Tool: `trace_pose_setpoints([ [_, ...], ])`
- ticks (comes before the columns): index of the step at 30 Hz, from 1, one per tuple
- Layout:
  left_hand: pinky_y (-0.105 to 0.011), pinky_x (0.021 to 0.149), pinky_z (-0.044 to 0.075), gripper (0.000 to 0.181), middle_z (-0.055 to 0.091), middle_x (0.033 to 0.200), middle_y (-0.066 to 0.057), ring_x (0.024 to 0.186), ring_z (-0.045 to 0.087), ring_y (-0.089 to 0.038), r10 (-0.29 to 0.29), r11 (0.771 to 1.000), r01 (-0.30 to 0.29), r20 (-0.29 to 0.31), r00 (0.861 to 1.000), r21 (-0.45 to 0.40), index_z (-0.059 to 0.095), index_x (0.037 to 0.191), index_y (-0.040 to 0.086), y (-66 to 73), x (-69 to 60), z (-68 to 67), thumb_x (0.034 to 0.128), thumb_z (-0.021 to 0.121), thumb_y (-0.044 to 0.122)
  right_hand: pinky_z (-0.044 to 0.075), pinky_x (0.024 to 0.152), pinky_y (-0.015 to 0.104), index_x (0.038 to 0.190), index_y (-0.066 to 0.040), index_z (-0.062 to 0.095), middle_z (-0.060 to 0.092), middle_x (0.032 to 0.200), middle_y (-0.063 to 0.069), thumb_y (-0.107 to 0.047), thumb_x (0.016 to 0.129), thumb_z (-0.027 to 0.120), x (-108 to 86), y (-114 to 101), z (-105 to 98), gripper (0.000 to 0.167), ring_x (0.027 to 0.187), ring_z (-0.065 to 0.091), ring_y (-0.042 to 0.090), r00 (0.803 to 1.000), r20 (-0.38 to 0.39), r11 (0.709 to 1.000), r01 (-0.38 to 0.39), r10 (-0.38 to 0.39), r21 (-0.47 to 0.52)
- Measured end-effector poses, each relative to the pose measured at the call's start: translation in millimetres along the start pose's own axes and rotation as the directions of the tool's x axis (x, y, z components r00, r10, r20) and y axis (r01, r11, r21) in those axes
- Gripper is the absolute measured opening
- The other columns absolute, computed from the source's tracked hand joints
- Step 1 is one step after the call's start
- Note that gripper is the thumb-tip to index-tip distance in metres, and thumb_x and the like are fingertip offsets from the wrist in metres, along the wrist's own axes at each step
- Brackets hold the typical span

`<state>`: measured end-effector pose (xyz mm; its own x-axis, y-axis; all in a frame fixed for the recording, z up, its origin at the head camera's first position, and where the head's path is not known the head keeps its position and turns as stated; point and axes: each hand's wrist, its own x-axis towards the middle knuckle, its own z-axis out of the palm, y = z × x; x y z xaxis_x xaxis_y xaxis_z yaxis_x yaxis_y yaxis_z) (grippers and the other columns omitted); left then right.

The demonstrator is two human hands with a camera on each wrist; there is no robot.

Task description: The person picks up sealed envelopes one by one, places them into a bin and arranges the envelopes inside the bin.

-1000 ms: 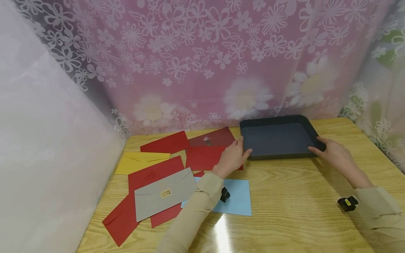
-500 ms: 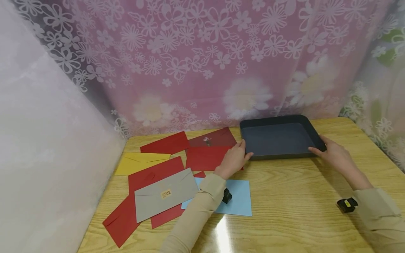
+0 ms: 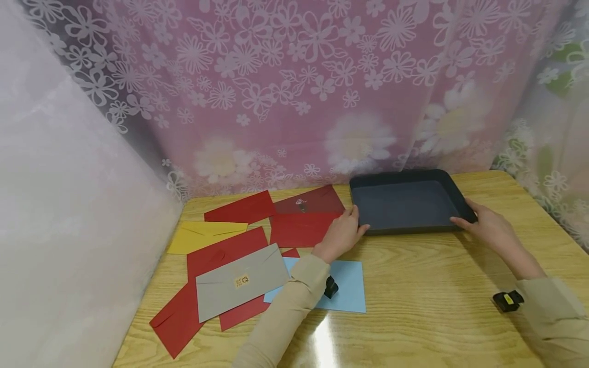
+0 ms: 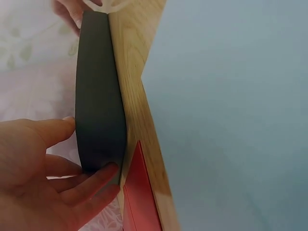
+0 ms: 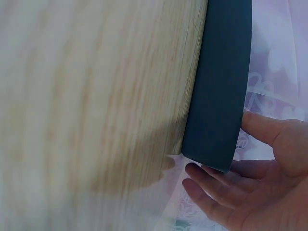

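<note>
A dark rectangular baking tray [image 3: 405, 202] sits at the back right of the table. My left hand [image 3: 341, 234] holds its left end, with the thumb at the front rim and the fingers along the side wall; the left wrist view shows those fingers against the tray's outer corner [image 4: 98, 96]. At the opposite end, my right hand [image 3: 491, 227] grips the right front corner, thumb at the rim. In the right wrist view, the fingers of that hand [image 5: 269, 178] reach round the end of the tray wall [image 5: 216, 96]. The tray's inside shows only its bare bottom.
Left of the tray lie overlapping envelopes: several red ones [image 3: 301, 231], a yellow one [image 3: 202, 235], a grey one [image 3: 241, 281] with a label, and a light blue one [image 3: 347, 286] under my left forearm. A floral curtain [image 3: 285, 102] hangs behind the wooden table [image 3: 414, 306].
The tray has shifted very slightly toward me and to the right, both hands moving with it. The envelopes stay where they were.
</note>
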<state>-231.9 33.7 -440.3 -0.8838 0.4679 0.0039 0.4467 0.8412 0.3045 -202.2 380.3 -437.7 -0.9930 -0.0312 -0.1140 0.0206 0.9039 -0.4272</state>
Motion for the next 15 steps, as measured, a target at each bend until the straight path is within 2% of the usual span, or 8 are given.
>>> trace_pose_setpoints([
  [6,-0.035,0.107,0.047,0.068,0.040,0.159,-0.013,0.140,0.048,-0.023,-0.021,0.999,0.021,0.013,1.000,-0.035,0.034,0.156,0.000,2.7,-3.3,1.9,0.1043,0.056,0.038,0.042,0.085,0.070,0.152,0.017,0.011,0.025,0.139,0.054,-0.049,0.105,0.049,-5.5,0,1,0.090,0.118,0.040,0.068,1.000,0.006,1.000,0.001,-0.001,0.027],
  [9,-0.036,0.108,0.046,0.068,0.039,0.159,-0.013,0.141,0.047,-0.022,-0.027,0.998,0.027,0.011,1.000,-0.048,0.034,0.156,0.000,3.6,-4.8,3.8,0.1041,0.057,0.038,0.042,0.084,0.070,0.153,0.017,0.010,0.025,0.139,0.054,-0.050,0.105,0.049,-8.2,1,1,0.091,0.118,0.039,0.069,1.000,0.011,0.999,0.000,0.000,0.043],
  [15,-0.037,0.109,0.046,0.068,0.040,0.159,-0.013,0.142,0.046,-0.022,-0.031,0.999,0.031,0.001,1.000,-0.038,0.035,0.156,0.000,6.4,-7.0,6.7,0.1039,0.057,0.039,0.046,0.077,0.063,0.152,0.018,0.009,0.026,0.138,0.055,-0.048,0.105,0.050,-13.0,1,1,0.091,0.109,0.049,0.066,1.000,0.012,0.999,-0.002,0.001,0.052],
])
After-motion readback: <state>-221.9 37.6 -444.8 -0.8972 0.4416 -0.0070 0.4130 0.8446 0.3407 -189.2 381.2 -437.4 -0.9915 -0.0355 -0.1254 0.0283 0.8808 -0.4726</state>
